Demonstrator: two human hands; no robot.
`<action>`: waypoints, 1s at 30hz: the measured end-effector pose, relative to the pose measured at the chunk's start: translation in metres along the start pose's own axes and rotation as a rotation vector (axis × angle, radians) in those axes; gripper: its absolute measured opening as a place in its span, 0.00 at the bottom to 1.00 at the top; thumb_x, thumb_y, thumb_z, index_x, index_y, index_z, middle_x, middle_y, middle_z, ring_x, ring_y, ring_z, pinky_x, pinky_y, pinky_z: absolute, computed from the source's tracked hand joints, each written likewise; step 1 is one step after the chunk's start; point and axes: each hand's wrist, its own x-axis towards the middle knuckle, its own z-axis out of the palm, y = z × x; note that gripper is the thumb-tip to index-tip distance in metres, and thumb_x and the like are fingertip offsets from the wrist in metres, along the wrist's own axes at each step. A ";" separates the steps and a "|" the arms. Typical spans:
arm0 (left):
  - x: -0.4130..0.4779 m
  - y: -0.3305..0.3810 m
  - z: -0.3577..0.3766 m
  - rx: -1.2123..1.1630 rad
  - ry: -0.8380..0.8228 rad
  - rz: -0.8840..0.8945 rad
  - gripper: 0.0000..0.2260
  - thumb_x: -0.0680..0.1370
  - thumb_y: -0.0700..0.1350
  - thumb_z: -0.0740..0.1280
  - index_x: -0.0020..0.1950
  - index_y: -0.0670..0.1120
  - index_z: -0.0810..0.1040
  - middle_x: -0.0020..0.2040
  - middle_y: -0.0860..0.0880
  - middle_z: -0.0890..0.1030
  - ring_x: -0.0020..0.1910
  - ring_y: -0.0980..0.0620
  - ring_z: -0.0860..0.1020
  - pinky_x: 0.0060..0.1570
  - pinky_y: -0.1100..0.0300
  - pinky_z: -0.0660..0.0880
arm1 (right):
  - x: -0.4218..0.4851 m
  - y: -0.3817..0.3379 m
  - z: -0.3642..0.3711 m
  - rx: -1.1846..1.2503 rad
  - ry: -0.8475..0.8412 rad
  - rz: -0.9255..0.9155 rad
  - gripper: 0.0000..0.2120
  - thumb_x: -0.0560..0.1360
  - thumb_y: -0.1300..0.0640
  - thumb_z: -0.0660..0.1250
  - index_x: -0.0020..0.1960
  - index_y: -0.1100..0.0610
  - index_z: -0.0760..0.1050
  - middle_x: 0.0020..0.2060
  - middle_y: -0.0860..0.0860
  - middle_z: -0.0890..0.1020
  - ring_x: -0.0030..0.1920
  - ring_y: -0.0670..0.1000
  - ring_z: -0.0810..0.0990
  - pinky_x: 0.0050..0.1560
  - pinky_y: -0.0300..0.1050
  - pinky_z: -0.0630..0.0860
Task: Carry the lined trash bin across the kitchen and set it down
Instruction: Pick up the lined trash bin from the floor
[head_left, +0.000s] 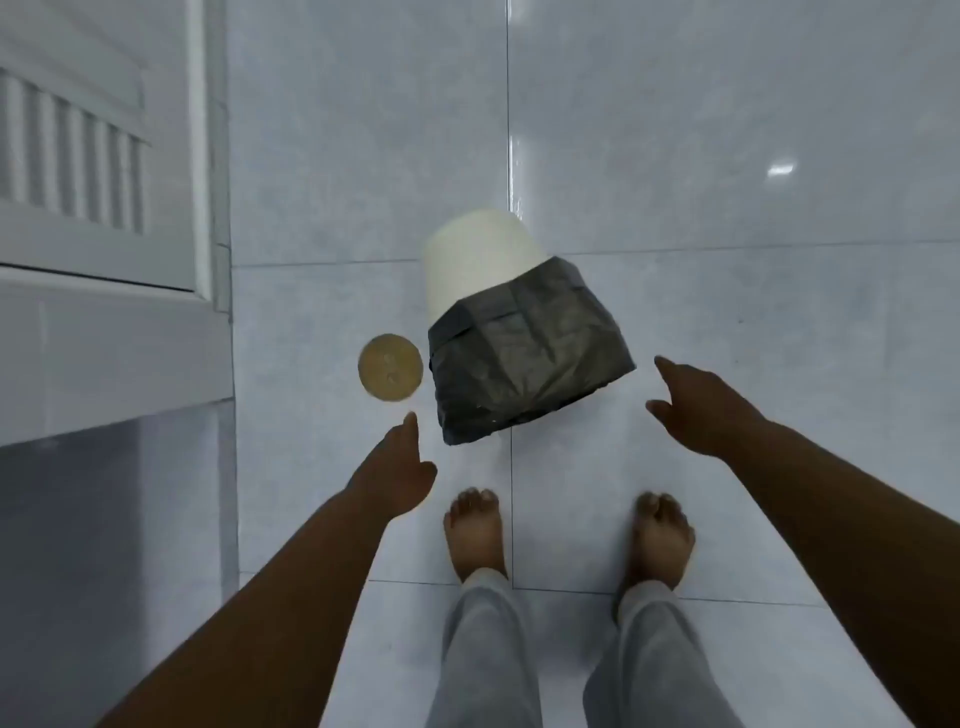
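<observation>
Head view, looking down at a pale tiled floor (727, 312). The trash bin (478, 265), cream-white, sits on the floor just ahead of the person's bare feet (475, 535), near the wall; its top half is wrapped in a black bag liner (524, 358) that hangs down over the rim, crumpled and loose at the near edge. From this angle the bin looks tilted toward the camera, opening not visible; can't tell if it's upright or tipped. Left hand (397, 467) reaches out just left of the liner's lower corner, fingers spread loosely, holding nothing, not touching the bin. Right hand (696, 405) is out to the right of the liner, fingers apart and pointing toward the bin, empty, a small gap between fingertips and bag. A round brass-coloured floor drain cover (390, 367) lies just left of the bin, between it and the white cabinet base (114, 353). A louvred white door (72, 156) is at upper left. Grey trouser legs (483, 649) at bottom centre.
</observation>
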 end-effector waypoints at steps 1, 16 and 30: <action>0.010 0.001 0.005 -0.017 0.011 -0.011 0.34 0.83 0.50 0.60 0.83 0.44 0.45 0.84 0.44 0.52 0.82 0.43 0.55 0.77 0.50 0.57 | 0.010 -0.002 0.006 0.010 0.036 -0.017 0.32 0.82 0.52 0.61 0.81 0.60 0.54 0.75 0.61 0.69 0.73 0.61 0.68 0.69 0.51 0.65; -0.026 0.033 -0.032 -0.540 0.305 0.058 0.20 0.84 0.55 0.54 0.64 0.44 0.77 0.53 0.44 0.81 0.56 0.43 0.80 0.50 0.57 0.71 | -0.009 -0.054 -0.037 0.141 0.586 -0.177 0.17 0.83 0.52 0.58 0.45 0.62 0.78 0.36 0.53 0.72 0.35 0.56 0.70 0.35 0.47 0.61; -0.003 0.077 -0.080 -0.514 0.341 0.196 0.17 0.82 0.47 0.62 0.68 0.41 0.76 0.59 0.45 0.82 0.57 0.45 0.80 0.51 0.55 0.73 | 0.009 -0.042 -0.096 0.313 0.510 0.026 0.18 0.81 0.48 0.61 0.58 0.61 0.81 0.52 0.60 0.84 0.56 0.62 0.80 0.52 0.47 0.69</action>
